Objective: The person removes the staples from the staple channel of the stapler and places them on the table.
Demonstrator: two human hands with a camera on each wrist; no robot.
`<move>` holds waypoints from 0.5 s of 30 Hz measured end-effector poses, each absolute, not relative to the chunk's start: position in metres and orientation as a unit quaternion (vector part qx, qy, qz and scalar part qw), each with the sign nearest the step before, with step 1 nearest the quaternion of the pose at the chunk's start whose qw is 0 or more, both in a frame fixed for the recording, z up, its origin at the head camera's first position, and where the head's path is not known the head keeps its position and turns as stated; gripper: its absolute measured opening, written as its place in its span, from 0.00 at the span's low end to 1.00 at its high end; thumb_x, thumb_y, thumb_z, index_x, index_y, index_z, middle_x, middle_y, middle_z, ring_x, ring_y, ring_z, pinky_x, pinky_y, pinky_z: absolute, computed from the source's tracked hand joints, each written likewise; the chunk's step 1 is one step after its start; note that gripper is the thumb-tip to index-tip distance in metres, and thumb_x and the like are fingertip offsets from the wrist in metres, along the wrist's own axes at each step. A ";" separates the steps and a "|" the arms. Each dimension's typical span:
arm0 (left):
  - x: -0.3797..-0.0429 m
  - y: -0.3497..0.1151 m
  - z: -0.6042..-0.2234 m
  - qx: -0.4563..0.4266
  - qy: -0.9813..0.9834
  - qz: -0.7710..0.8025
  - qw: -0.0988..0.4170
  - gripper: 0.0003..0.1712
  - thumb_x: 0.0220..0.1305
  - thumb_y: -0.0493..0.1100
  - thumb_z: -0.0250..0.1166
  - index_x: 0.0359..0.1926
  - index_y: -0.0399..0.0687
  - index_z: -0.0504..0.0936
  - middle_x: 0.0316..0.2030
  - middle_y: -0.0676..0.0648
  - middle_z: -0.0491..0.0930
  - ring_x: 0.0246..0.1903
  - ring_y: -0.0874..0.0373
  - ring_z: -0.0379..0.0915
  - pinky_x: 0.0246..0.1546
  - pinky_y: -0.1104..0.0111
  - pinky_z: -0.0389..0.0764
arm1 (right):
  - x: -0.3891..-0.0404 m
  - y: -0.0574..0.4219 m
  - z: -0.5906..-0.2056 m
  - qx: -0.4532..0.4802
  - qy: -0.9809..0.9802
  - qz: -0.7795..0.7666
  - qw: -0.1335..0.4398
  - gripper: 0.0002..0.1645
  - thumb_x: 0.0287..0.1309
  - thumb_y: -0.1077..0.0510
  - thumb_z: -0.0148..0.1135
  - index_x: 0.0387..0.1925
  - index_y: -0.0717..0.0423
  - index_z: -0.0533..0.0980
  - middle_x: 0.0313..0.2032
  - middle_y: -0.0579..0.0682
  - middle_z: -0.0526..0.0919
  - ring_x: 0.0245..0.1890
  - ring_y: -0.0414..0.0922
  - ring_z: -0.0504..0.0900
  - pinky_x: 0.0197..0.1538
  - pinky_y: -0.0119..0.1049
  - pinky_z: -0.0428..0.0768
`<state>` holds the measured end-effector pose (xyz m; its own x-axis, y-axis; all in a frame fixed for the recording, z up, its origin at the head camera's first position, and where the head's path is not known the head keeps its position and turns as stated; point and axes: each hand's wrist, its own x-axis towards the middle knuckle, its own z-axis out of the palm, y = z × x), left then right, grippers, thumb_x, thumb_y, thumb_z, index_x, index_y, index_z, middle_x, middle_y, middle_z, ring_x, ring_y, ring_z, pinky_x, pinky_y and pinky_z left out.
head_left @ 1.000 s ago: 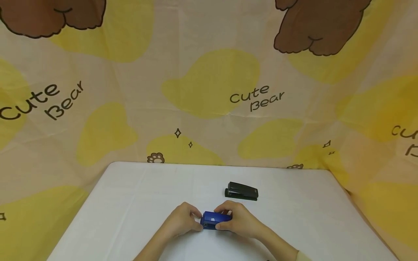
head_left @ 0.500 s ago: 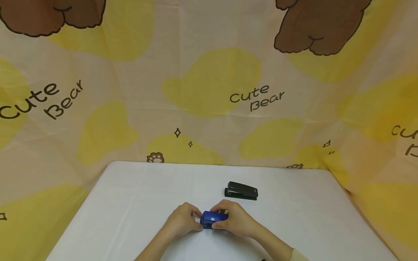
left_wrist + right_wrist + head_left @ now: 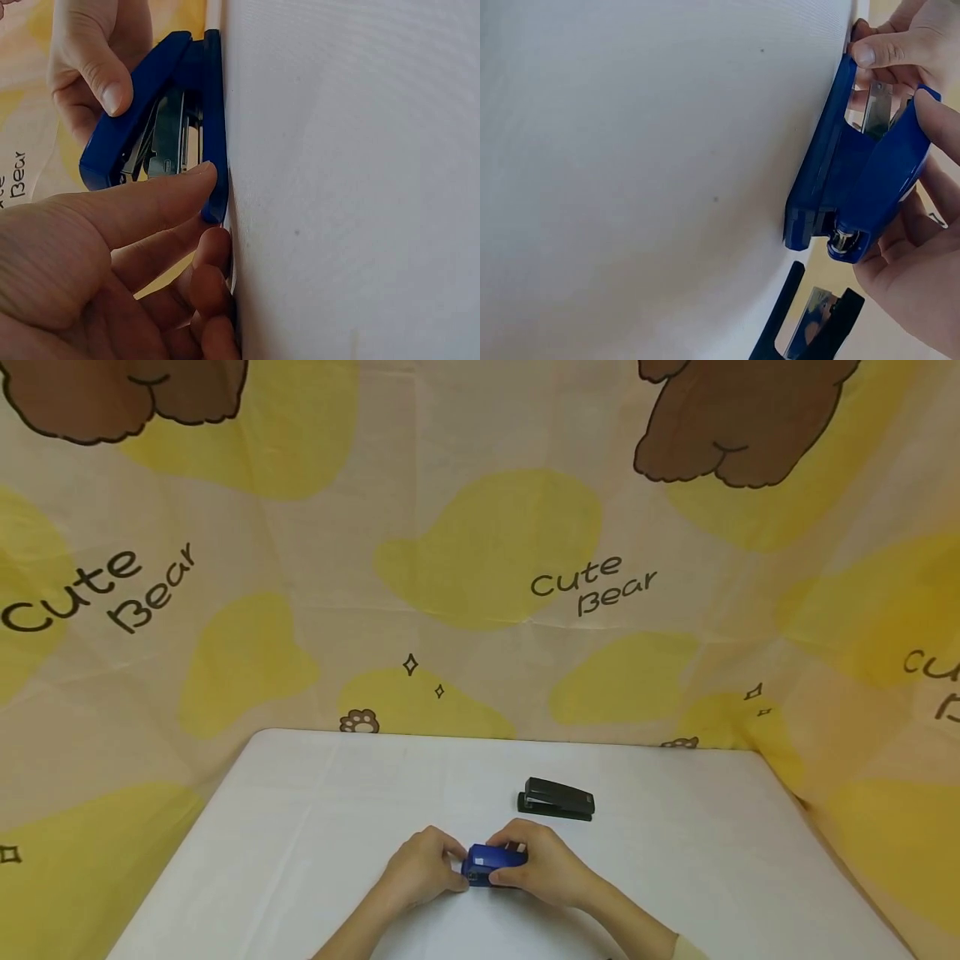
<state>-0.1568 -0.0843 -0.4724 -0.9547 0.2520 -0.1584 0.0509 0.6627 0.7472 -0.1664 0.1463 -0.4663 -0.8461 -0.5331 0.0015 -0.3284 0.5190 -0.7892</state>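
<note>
A blue stapler (image 3: 492,857) sits on the white table between the two hands. My left hand (image 3: 425,864) pinches the front end of its base, the thumb lying on top in the left wrist view. From the other side, my right hand (image 3: 551,866) grips the upper arm (image 3: 891,176), thumb on one flank and fingers on the other. In the left wrist view the blue stapler (image 3: 214,105) has its upper arm apart from the base, and the metal magazine (image 3: 166,135) shows between them. The right palm covers the rear in the head view.
Behind the right hand, a black stapler (image 3: 558,799) rests on the white table (image 3: 337,802); part of that black stapler (image 3: 844,322) also shows low in the right wrist view. A patterned cloth (image 3: 480,560) hangs behind the table.
My right hand has shifted slightly left along the blue stapler, covering more of its rear. The left hand keeps its hold on the front end. The black stapler has stayed put.
</note>
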 end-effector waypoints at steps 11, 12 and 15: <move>-0.158 -0.083 -0.473 0.078 0.905 0.397 0.129 0.18 0.45 0.37 0.83 0.40 0.45 0.92 0.22 0.52 0.75 0.24 0.57 0.69 0.25 0.64 0.67 | -0.164 0.152 -0.460 -0.262 0.856 -0.434 0.099 0.17 0.58 0.55 0.78 0.49 0.48 0.85 0.42 0.36 0.83 0.43 0.38 0.78 0.46 0.33 0.78; -0.159 -0.083 -0.473 0.077 0.905 0.397 0.130 0.18 0.45 0.37 0.83 0.41 0.45 0.92 0.22 0.51 0.75 0.24 0.56 0.69 0.25 0.64 0.67 | -0.164 0.153 -0.460 -0.263 0.856 -0.436 0.095 0.17 0.58 0.55 0.78 0.49 0.48 0.85 0.42 0.36 0.83 0.44 0.39 0.78 0.46 0.34 0.78; -0.159 -0.083 -0.474 0.074 0.905 0.398 0.132 0.18 0.45 0.37 0.83 0.41 0.44 0.92 0.22 0.51 0.76 0.24 0.56 0.69 0.25 0.64 0.66 | -0.162 0.154 -0.458 -0.264 0.857 -0.435 0.081 0.16 0.57 0.55 0.79 0.48 0.47 0.85 0.41 0.36 0.83 0.43 0.38 0.79 0.46 0.34 0.78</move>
<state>-0.1588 -0.0834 -0.4736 -0.9541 0.2385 -0.1808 0.0279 0.6722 0.7398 -0.1622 0.1540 -0.4581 -0.8479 -0.5224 0.0902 -0.3814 0.4829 -0.7882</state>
